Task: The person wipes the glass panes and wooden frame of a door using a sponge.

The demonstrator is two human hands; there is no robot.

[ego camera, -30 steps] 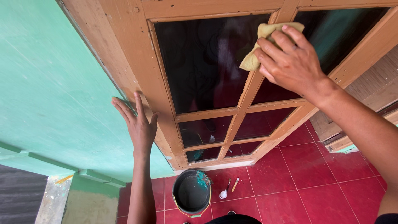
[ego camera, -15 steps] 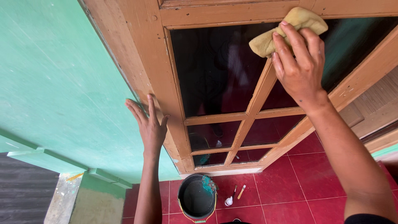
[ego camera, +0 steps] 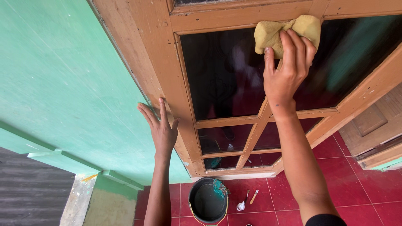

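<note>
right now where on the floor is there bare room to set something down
Bare red floor tiles lie right of the right forearm. It is crowded below the brown wooden window frame: black round bucket, small white bottle and small wooden-handled brush.

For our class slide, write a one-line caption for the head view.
Right hand presses a yellow cloth to a brown window frame; left hand braces its side.
</note>
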